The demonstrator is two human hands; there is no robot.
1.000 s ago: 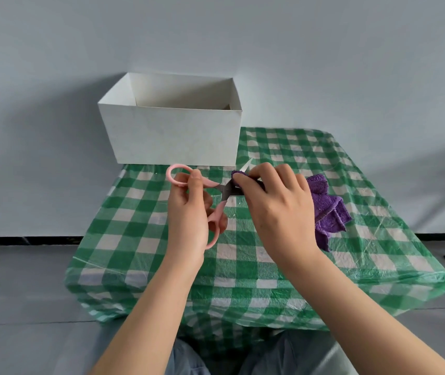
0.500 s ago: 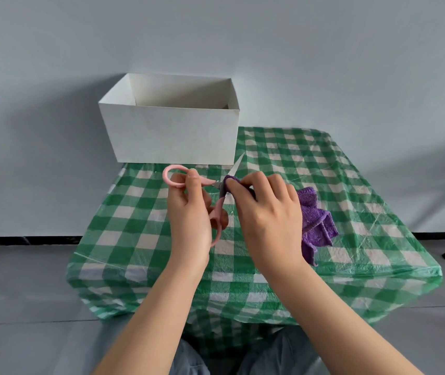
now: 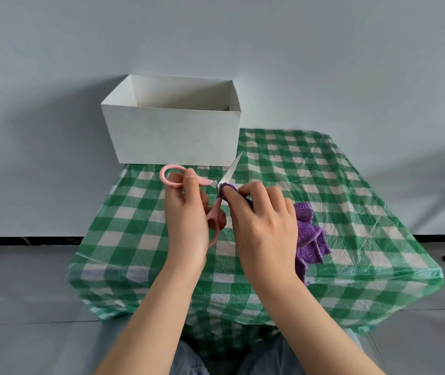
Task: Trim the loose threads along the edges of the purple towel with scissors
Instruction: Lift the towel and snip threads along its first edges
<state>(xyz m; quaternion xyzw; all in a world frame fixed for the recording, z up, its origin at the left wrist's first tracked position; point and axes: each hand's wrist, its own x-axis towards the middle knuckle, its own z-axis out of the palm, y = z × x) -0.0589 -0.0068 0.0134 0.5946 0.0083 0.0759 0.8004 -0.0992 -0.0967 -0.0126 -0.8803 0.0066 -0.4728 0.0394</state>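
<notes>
left hand (image 3: 186, 220) grip: clasps pink scissors (image 3: 189, 185); right hand (image 3: 264, 228) grip: pinches purple towel (image 3: 309, 236) edge, seemingly touching blade

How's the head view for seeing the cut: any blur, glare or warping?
Head view: sharp and evenly lit; soft shadows on the wall behind the box; mild sheen on the tablecloth; wide-angle bending at the edges; scissors blade reads clearly at the towel edge.
</notes>
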